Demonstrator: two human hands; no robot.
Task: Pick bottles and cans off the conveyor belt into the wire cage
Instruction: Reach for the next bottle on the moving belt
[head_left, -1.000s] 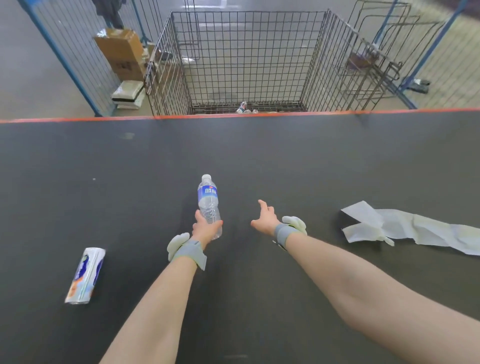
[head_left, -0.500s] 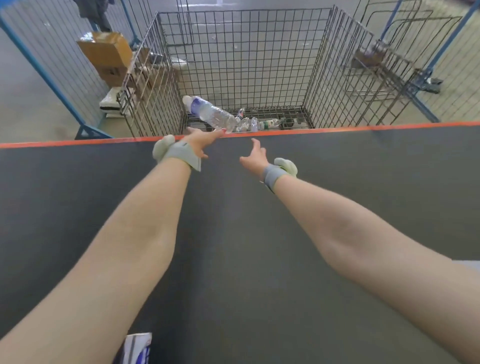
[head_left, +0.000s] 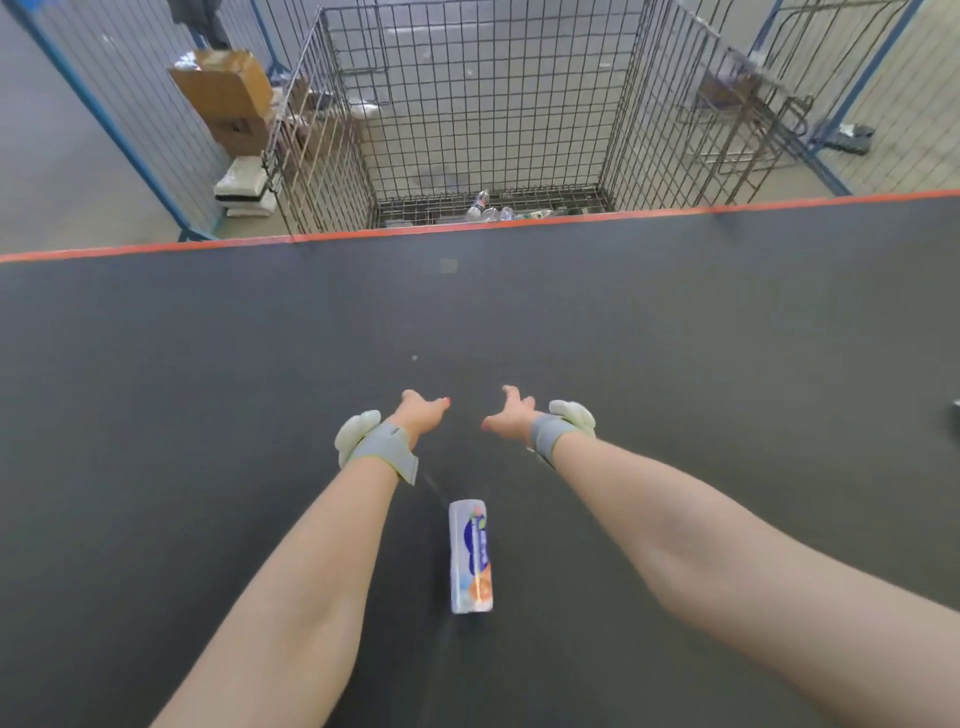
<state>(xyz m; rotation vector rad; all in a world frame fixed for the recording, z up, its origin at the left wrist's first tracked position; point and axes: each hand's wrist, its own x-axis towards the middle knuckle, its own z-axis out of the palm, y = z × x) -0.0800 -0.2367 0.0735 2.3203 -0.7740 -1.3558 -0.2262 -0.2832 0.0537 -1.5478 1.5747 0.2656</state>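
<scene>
- Neither hand carried anything, so the step in hand looked like the gap between picks, with the next item yet to be taken.
- The likeliest target was the white cylindrical can with blue and orange print (head_left: 470, 556). It lay on its side on the dark grey conveyor belt with an orange far edge (head_left: 156, 364), between the two forearms and nearer the person than either hand.
- By my judgement, the next move called for drawing one hand back toward the body, lowering it onto the can and closing the fingers round its middle. The can would then be carried over the orange edge to the tall dark wire cage (head_left: 493, 104).
- The left hand (head_left: 418, 415) was spread open with loosely extended fingers and gripped nothing.
- The right hand (head_left: 511, 420) mirrored it, open and empty, a small gap apart from the left.
- Whether either hand hung above the belt or brushed it could not be told.
- Both hands lay well short of the cage, about mid-belt.
- A few clear plastic bottles (head_left: 488, 210) lay on the cage floor just behind the belt's edge. The cage looked far from full.
</scene>
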